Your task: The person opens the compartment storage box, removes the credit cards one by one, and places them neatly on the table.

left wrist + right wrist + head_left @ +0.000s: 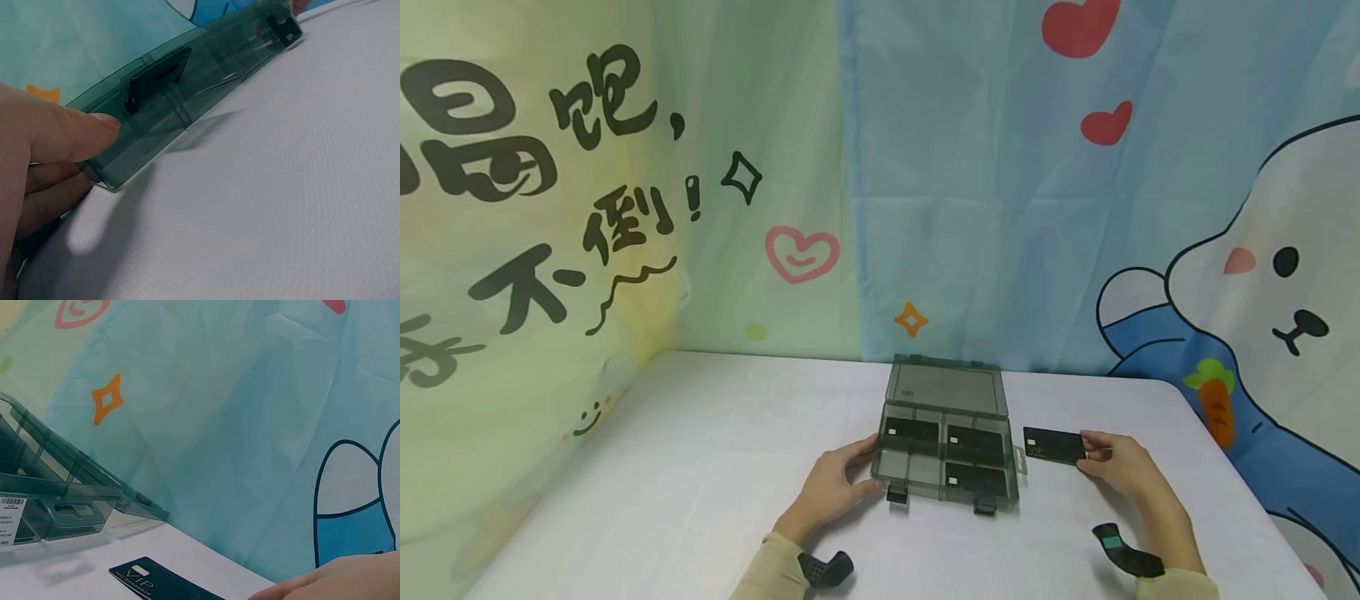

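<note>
A translucent grey-green plastic box [891,463] lies on the table, its lid [946,390] folded back on the far side. Black cards sit in three of its compartments: back left [912,430], back right [976,446] and front right [975,481]. My left hand [833,483] grips the box's front left corner, thumb against the front wall in the left wrist view and fingers round the side. To the right of the box, my right hand [1122,467] pinches the right end of a black VIP card [1051,446]. The right wrist view shows its printed face upward.
Two dark latches [897,492] hang at the box's front edge. On its right side is a small carry handle [78,515], beside a barcode label [9,519]. Printed curtains [985,200] stand behind the white table [715,433].
</note>
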`<action>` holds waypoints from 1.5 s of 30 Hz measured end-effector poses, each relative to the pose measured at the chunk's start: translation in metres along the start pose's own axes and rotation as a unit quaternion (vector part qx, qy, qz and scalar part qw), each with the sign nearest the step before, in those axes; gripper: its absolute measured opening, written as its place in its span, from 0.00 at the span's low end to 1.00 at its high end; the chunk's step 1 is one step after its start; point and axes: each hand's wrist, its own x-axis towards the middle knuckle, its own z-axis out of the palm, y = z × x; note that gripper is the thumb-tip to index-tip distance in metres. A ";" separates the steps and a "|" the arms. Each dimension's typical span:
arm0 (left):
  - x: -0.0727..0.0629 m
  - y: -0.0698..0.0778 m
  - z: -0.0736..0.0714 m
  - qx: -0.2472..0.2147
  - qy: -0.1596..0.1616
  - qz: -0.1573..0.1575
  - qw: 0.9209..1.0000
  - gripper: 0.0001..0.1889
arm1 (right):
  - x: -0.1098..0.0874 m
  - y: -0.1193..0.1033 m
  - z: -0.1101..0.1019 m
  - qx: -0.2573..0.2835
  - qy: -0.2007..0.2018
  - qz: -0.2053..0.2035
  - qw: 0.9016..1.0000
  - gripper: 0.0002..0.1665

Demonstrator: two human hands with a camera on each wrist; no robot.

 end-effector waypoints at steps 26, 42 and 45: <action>0.000 0.002 -0.001 -0.008 0.000 0.002 1.000 0.37 | 0.000 0.000 -0.001 -0.014 -0.004 0.003 1.000 0.35; -0.001 0.002 -0.002 -0.008 0.000 0.004 1.000 0.37 | -0.004 -0.012 -0.007 0.003 -0.001 0.014 1.000 0.34; -0.001 0.001 -0.001 -0.009 0.000 0.003 1.000 0.37 | -0.005 -0.016 -0.008 0.004 0.001 0.015 1.000 0.34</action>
